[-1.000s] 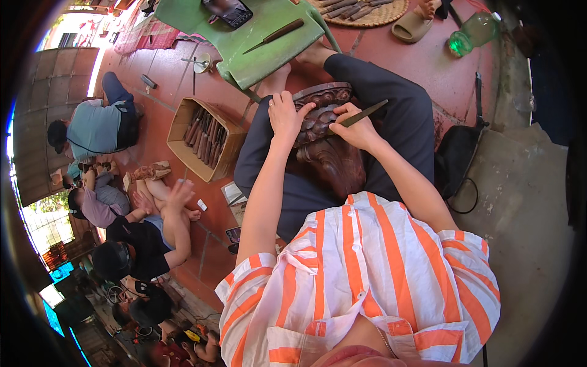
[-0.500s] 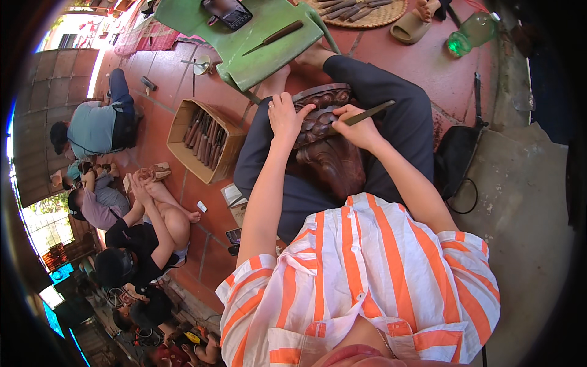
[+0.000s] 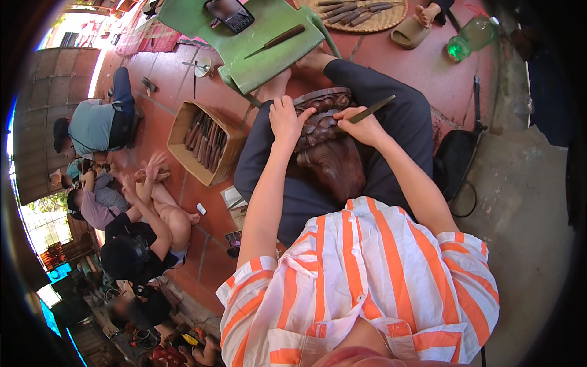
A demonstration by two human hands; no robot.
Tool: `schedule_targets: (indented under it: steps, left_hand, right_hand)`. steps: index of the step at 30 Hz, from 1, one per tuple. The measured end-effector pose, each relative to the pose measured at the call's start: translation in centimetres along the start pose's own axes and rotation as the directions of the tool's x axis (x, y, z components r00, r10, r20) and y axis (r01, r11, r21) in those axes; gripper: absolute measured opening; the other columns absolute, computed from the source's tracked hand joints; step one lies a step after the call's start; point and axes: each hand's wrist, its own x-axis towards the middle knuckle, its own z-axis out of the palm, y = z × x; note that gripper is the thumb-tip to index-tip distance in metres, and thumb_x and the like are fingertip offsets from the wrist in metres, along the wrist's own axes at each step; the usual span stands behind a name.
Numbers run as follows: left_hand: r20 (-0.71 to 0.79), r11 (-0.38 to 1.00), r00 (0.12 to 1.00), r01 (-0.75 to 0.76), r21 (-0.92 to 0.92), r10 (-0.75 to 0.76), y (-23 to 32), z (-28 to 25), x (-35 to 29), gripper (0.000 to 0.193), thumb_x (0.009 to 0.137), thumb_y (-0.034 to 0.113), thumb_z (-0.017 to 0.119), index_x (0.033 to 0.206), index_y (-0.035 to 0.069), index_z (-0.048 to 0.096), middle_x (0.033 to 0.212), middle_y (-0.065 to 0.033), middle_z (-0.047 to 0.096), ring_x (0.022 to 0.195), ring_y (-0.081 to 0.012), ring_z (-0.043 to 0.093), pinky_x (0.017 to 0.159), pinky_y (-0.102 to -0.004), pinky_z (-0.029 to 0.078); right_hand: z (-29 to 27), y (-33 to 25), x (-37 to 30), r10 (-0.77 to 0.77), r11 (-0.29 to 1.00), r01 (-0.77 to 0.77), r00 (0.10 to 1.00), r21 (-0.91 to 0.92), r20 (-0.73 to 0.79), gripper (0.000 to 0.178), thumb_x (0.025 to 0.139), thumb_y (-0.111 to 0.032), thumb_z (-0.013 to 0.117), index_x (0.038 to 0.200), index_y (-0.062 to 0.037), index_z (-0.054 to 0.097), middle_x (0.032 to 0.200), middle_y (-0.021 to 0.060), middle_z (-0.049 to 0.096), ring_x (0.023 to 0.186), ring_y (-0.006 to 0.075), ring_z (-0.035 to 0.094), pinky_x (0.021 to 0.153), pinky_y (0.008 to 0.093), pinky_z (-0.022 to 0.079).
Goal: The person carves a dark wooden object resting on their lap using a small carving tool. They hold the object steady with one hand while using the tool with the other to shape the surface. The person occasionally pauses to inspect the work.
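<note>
A dark brown wood carving (image 3: 333, 162) with rounded, scrolled relief stands between my bent legs. My left hand (image 3: 287, 122) grips its left side, with the thumb stretched over the carved face. A ring shows on one finger. My right hand (image 3: 362, 126) is closed round a flat, dull grey-green metal bar (image 3: 377, 106), shaped like a file. One end sticks out up and to the right past my fingers. The other end reaches down to the carved relief, largely hidden by my hand.
Ahead stands a green plastic stool (image 3: 269, 52) holding a phone (image 3: 229, 14) and a thin wood-handled tool (image 3: 276, 40). A cardboard box (image 3: 211, 174) of wood-handled tools sits left. Further off are a woven tray (image 3: 391, 22), a green bottle (image 3: 471, 38), a black bag (image 3: 455, 159) and seated people.
My right hand has shifted slightly, and the bar's outer end has risen a little. My left hand stays put. At left, a seated person's hands have moved apart, one raised.
</note>
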Motion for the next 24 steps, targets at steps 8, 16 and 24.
schedule_targets:
  steps: [8,16,24]
  left_hand:
    - [-0.023,1.000,1.000,-0.012,-0.003,0.012,0.0,0.1,0.0,0.062,0.072,0.051,0.074,0.095,-0.001,0.049,0.096,-0.0198,0.051,0.091,-0.0406,0.053,0.077,-0.0473,0.046]
    - [-0.018,1.000,1.000,-0.005,-0.008,0.005,0.0,0.1,0.1,0.062,0.072,0.051,0.074,0.095,-0.001,0.049,0.096,-0.0198,0.051,0.091,-0.0404,0.053,0.077,-0.0471,0.046]
    - [-0.024,1.000,1.000,-0.013,-0.003,0.013,-0.2,0.3,-0.1,0.062,0.072,0.051,0.073,0.095,-0.001,0.049,0.096,-0.0194,0.051,0.090,-0.0404,0.053,0.077,-0.0473,0.046]
  right_hand:
    - [1.3,0.2,-0.9,-0.065,0.997,0.061,0.993,-0.043,-0.096,0.023,0.077,-0.020,0.065,0.079,0.0018,0.070,0.106,0.0145,0.065,0.093,0.0310,0.064,0.085,0.0367,0.049]
    - [3.0,-0.2,-2.0,-0.136,0.982,0.105,0.970,-0.157,-0.202,0.022,0.078,-0.020,0.064,0.079,0.0016,0.070,0.106,0.0163,0.064,0.100,0.0324,0.060,0.090,0.0389,0.046]
    - [1.5,0.6,-4.7,-0.129,0.972,0.194,0.914,0.136,-0.384,0.016,0.083,-0.009,0.059,0.086,0.0032,0.069,0.101,0.0153,0.068,0.086,0.0283,0.066,0.080,0.0338,0.051]
